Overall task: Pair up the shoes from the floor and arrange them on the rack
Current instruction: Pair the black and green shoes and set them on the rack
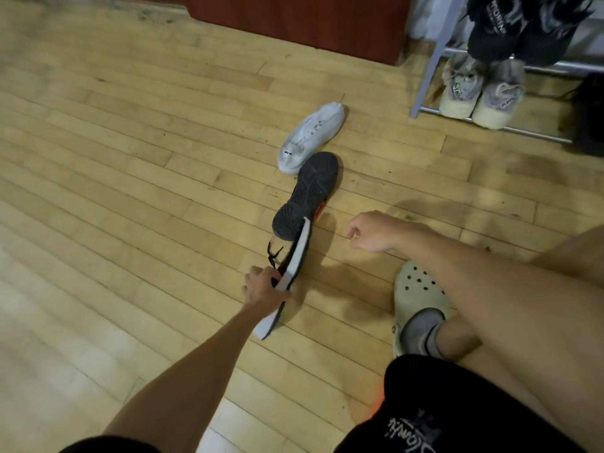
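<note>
My left hand grips a black sneaker with a white sole, tipped on its side on the wooden floor. Just beyond it lies a dark shoe turned sole-up, with an orange edge showing. A white sneaker lies farther back on the floor. My right hand hovers to the right of the dark shoe, fingers loosely curled and holding nothing. The metal shoe rack stands at the top right, holding a beige-grey pair on the low shelf and a black pair above.
My foot in a cream clog and grey sock rests on the floor at right, with my bent leg beside it. A dark red wooden cabinet stands at the back. A black object sits at the rack's right edge.
</note>
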Available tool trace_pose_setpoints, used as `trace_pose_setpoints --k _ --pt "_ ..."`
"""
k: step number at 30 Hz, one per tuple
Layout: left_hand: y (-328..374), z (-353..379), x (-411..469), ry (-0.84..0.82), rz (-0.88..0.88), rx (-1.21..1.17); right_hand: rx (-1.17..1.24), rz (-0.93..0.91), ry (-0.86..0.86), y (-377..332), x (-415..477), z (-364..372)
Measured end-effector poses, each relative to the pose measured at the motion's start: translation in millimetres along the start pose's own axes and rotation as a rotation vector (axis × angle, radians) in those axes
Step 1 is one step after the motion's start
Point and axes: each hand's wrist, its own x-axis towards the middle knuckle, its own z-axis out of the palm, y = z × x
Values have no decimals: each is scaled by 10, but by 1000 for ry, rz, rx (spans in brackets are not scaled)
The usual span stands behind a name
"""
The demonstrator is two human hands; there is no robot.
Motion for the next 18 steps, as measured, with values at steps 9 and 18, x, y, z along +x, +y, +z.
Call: trace_pose_setpoints --k 9,18 --pt "126 359 -233 -9 43 -136 40 -50 30 -60 -197 -22" --pt "-132 646 -373 -213 -204 -59 15 -25 9 94 -330 -18"
